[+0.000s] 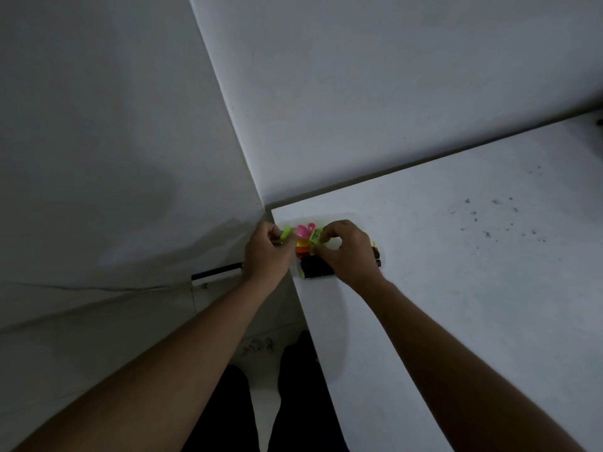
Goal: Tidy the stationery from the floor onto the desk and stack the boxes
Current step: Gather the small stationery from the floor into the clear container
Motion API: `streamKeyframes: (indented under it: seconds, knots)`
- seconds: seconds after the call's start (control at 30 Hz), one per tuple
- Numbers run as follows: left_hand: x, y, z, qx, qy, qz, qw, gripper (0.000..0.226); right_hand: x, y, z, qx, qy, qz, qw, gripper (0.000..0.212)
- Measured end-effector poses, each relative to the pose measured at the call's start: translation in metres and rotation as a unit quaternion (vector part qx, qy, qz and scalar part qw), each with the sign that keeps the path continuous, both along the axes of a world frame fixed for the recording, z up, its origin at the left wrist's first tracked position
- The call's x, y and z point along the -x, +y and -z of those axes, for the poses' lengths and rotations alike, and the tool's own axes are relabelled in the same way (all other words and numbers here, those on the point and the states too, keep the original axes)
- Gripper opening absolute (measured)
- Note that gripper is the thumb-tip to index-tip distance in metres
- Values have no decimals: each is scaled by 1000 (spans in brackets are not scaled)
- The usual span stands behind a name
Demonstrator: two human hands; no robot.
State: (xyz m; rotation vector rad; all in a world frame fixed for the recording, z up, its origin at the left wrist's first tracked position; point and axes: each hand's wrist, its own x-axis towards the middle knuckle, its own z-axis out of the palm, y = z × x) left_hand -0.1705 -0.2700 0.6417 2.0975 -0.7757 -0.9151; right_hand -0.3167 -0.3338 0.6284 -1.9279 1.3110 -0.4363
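1. Left hand [266, 252] is at the near-left corner of the white desk [440, 288]. Its fingers are curled and the tips pinch a small lime-green piece [286, 234].
2. Right hand [346, 252] is just beside it over the desk. Thumb and fingertips pinch a lime-green sharpener [316, 238], and the other fingers are curled.
3. A pink piece [303, 231] sits between the two green items and seems to touch both. What kind of item it is cannot be told.
4. An orange piece [301, 247] sits right under the pink one, between the hands.
5. A black box [315, 269] lies on the desk close to the left edge, partly under the right hand's palm. A clear or white end shows on its left side.
6. Dark pens [377, 254] lie on the desk, poking out from behind the right hand on its right side.
7. So the stationery cluster is on the desk's corner, near the wall [359, 93].
8. The floor [264, 324] shows below, left of the desk edge, with a few loose bits [257, 345] on it, too small to name.
9. A black bar [217, 272] sits low on the left, behind the left wrist.
10. Dark trousers [293, 386] show at the bottom centre, next to the desk edge.
11. Grey specks [496, 216] dot the desk's far right area, well apart from the hands.
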Motion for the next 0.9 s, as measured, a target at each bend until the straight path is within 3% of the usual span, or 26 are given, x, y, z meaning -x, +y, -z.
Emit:
streamKeyframes:
  seconds: [0.1, 0.33, 0.63, 0.9]
  knots:
    - [-1, -1, 0, 13, -3, 22, 1000, 35, 0, 1, 5, 4, 19, -32, 999, 32]
    - [0, -7, 4, 38, -3, 63, 997, 37, 8, 1, 6, 5, 38, -9, 999, 15]
    - [-1, -12, 10, 57, -41, 102, 992, 37, 7, -2, 9, -15, 34, -41, 998, 38]
    - [-4, -13, 10, 48, -48, 113, 991, 40, 16, -6, 10, 40, 52, -66, 996, 24]
